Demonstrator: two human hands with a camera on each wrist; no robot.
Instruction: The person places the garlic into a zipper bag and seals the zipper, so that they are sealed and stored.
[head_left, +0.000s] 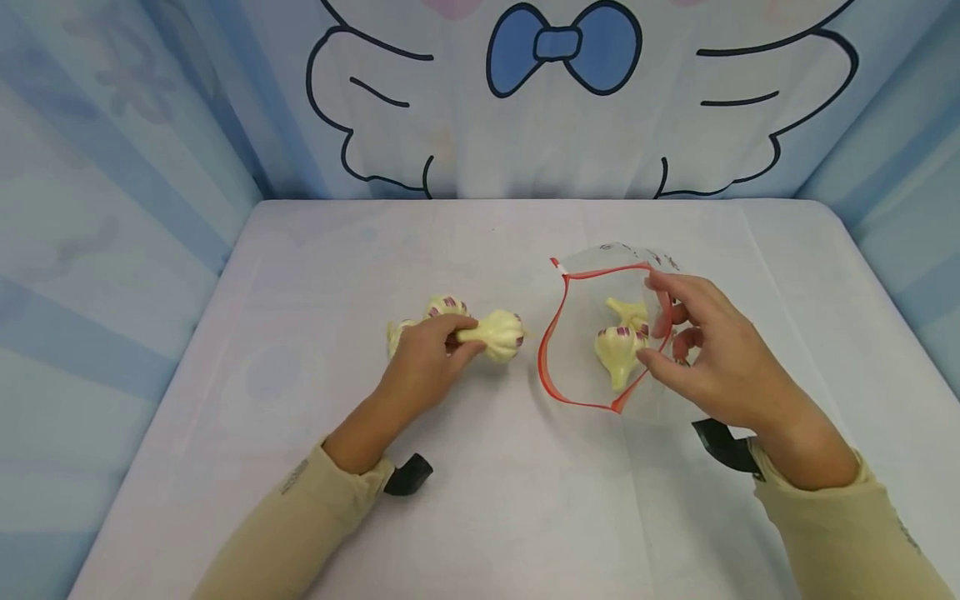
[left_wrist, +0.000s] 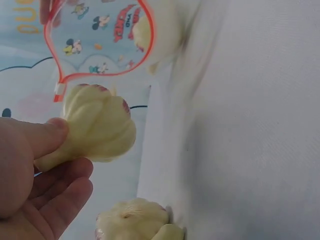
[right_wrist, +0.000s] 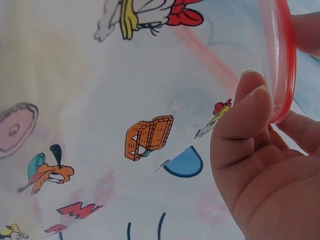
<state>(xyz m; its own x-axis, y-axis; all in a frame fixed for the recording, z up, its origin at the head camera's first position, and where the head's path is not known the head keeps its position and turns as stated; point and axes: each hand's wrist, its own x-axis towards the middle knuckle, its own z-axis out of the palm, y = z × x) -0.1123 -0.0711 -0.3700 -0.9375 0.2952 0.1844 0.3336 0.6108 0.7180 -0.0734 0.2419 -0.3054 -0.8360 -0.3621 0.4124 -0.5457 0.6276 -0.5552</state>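
My left hand (head_left: 423,362) pinches a pale garlic bulb (head_left: 501,335) by its stem, held above the table and left of the bag's mouth. In the left wrist view the same garlic bulb (left_wrist: 97,122) shows thumb and fingers on its stem. My right hand (head_left: 712,350) grips the red rim of a clear zip bag (head_left: 551,379), whose mouth gapes toward the left hand. Inside lie garlic bulbs (head_left: 618,350), two of them visible. Cartoon prints cover the bag's side (right_wrist: 150,190) in the right wrist view. More garlic bulbs (head_left: 446,307) sit behind the left hand, partly hidden by it.
A white-covered table (head_left: 480,500) carries everything. Behind it hangs a light curtain (head_left: 555,133) with a blue bow and black line drawings, and blue-striped curtains (head_left: 97,333) flank the sides. Dark straps (head_left: 408,475) stick out at both cuffs.
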